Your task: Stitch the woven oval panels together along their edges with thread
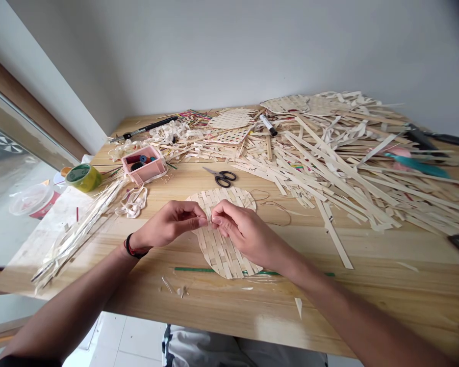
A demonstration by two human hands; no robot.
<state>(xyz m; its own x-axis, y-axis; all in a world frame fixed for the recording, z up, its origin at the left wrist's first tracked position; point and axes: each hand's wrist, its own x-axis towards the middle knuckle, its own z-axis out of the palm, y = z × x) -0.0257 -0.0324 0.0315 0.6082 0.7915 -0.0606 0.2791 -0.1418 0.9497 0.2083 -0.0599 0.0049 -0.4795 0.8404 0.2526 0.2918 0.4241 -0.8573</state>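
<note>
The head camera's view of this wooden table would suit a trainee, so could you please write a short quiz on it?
1. Which lies closer to the pale, rounded sheet of woven strips: (a) the black-handled metal scissors or (b) the white marker with a black end?
2. True or false: the fingertips of the left hand and right hand are close together over the sheet.
3. What colour is the small rectangular plastic basket left of the scissors?

Key: 1. a; 2. true; 3. pink.

hands pinched over woven mat; scissors beyond; pink box left
</note>
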